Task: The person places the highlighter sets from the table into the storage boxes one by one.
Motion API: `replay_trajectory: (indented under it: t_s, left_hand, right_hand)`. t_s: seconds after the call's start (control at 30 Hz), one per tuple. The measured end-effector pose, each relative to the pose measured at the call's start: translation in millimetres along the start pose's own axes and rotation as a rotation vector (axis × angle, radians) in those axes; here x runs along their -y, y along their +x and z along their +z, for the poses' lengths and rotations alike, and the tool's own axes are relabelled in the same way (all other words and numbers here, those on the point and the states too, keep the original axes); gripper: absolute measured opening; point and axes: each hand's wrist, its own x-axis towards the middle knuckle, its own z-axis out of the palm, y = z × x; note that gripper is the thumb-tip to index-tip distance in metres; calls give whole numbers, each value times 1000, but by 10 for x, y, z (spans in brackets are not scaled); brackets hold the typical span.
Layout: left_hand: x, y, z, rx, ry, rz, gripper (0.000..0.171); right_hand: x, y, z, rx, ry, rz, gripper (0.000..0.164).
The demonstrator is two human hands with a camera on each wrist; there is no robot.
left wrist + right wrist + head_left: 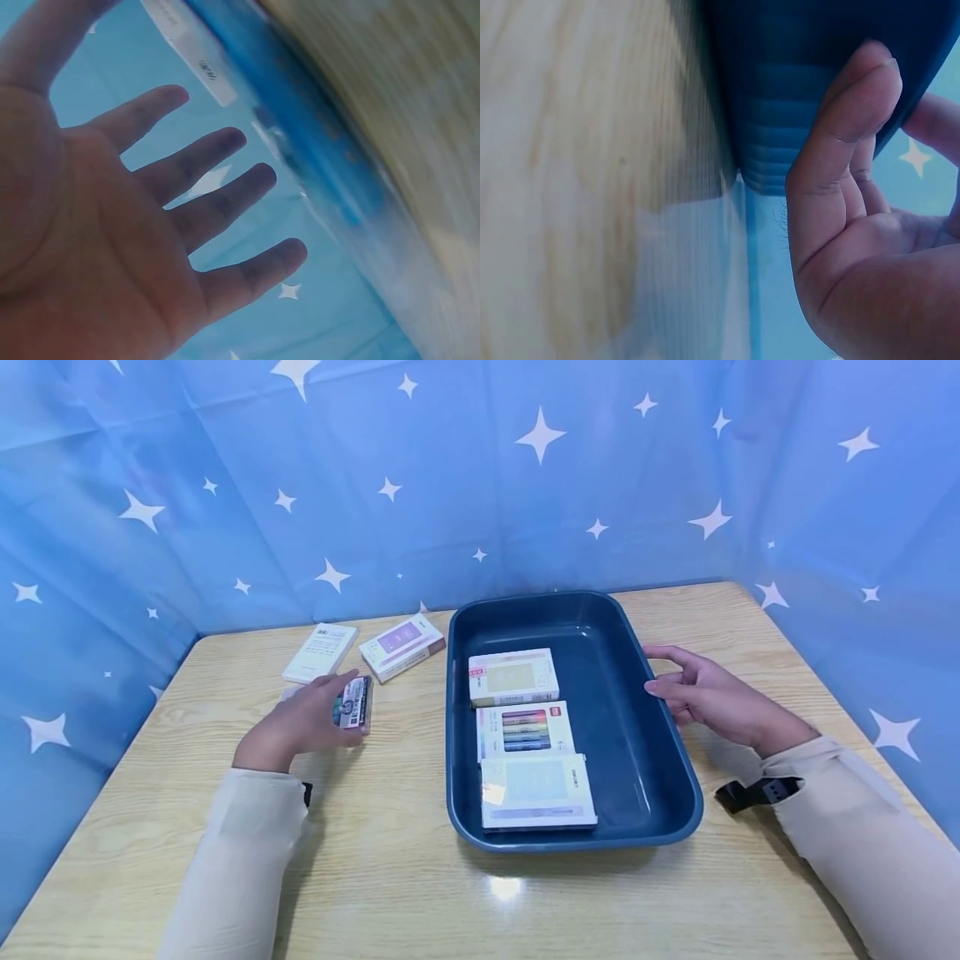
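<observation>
In the head view my left hand (pixel 303 718) is at a small clear-edged case (pixel 354 703) with a dark, colourful label, partly hidden behind the hand. The left wrist view shows this hand (pixel 112 217) with its fingers spread and fairly straight, beside a blurred blue and clear object (pixel 300 127). At the right side of a dark blue plastic basin (pixel 573 596), my right hand (pixel 693 693) touches the rim with thumb and forefinger. Seen from the right wrist, its thumb (pixel 855 112) lies against the basin's outer wall, the fingers loosely bent.
Inside the basin, along its left side, lie a cream box (pixel 513 677), a box with a window showing coloured sticks (pixel 525 731) and a white box (pixel 537 792). Behind my left hand are a white box (pixel 321 653) and a purple-labelled box (pixel 402 646). A starry blue curtain (pixel 480 485) surrounds the table.
</observation>
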Motion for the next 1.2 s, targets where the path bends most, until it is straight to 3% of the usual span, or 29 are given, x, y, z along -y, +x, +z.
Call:
replay_trajectory:
  t_s: [0.43, 1.2]
  left_hand:
    - [163, 84, 38, 62, 6, -34, 96]
    - [116, 59, 39, 76, 69, -91, 97]
  right_hand:
    - [-21, -7, 9, -2, 21, -15, 64]
    - [11, -11, 24, -8, -1, -21, 62]
